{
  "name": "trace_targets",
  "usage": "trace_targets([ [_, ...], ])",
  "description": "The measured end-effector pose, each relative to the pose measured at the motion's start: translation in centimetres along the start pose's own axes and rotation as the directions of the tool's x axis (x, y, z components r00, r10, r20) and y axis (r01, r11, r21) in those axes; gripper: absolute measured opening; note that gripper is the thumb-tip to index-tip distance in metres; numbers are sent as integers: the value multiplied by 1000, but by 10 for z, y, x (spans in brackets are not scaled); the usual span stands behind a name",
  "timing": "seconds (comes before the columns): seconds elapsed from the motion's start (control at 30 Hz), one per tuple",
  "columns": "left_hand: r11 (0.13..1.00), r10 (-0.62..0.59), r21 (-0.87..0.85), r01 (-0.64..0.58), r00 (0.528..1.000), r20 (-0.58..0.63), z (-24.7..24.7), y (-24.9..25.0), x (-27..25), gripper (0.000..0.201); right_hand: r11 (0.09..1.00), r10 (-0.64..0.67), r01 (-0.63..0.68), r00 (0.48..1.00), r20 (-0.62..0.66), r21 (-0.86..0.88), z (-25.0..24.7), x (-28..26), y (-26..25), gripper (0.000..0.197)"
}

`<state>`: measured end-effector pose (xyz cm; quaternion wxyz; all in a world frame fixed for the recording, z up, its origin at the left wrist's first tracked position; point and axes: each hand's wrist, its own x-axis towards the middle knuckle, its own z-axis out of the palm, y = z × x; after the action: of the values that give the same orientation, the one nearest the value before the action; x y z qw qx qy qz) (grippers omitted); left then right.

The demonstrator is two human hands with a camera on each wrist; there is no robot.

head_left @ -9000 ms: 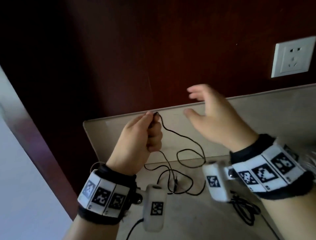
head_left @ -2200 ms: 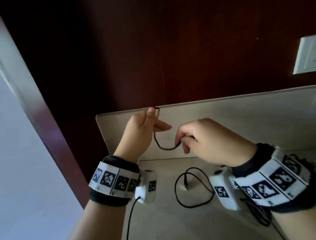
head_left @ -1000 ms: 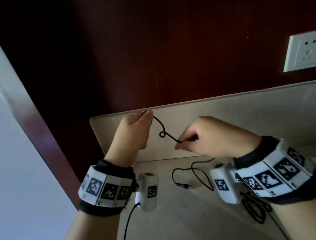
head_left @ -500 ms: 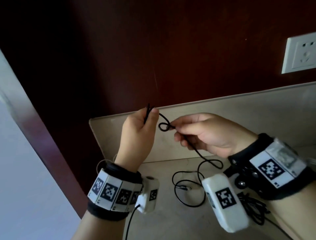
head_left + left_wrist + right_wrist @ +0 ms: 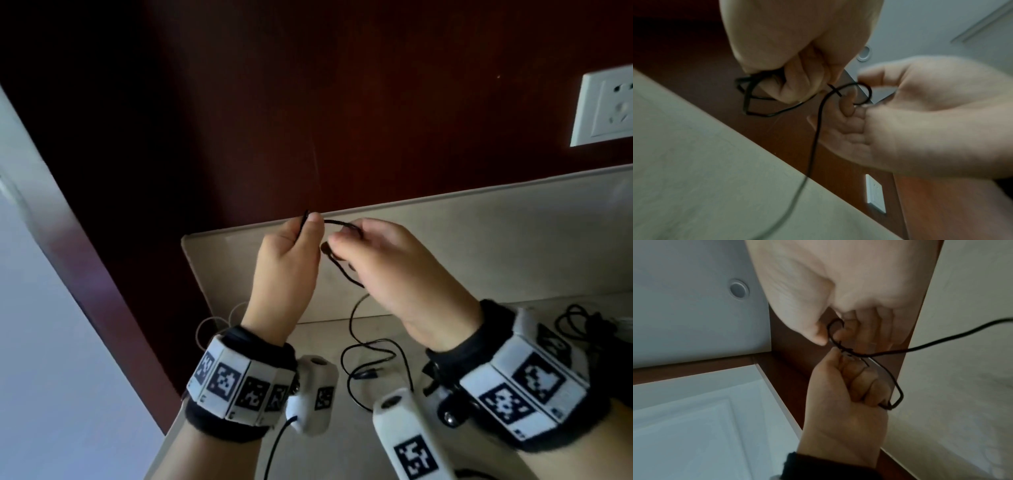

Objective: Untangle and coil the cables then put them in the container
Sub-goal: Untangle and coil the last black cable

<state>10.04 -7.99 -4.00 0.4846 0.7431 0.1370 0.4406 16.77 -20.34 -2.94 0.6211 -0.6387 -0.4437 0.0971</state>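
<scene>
**Hands have closed together; another turn is going onto the coil**

Head view: half a second ago my hands were a little apart with a small loop strung between them. Now my right hand (image 5: 394,274) has come right up against my left hand (image 5: 287,270), and only a short arc of the black cable (image 5: 356,329) shows between the fingertips. The rest drops behind the right palm and lies in loose curves on the table (image 5: 479,240), its plug end near the front. A second dark bundle (image 5: 582,325) sits toward the table's right edge.

Left wrist view: my left fingers are curled tight, gripping several gathered turns that poke out below the knuckles. The right thumb and forefinger pinch a fresh loop just beside them.

Right wrist view: same story, with the loose length running off to the right.

I judge the coil is only partly wound, with slack left on the table. I can't see a container anywhere.
</scene>
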Motion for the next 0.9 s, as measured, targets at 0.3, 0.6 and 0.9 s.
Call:
trace_targets([
  [0.3,827,-245,-428,364,919,309,-1,14,-5,47,994,-34,40,997,65,-105,-23,12,12,18],
  [0.6,682,-238,-510,523,819,522,-9,20,-5,38,940,-176,207,975,136,-271,-7,14,25,30],
  [0.9,778,-256,-329,535,749,611,-16,15,-2,52,828,-264,307,952,156,-469,-11,15,34,30],
])
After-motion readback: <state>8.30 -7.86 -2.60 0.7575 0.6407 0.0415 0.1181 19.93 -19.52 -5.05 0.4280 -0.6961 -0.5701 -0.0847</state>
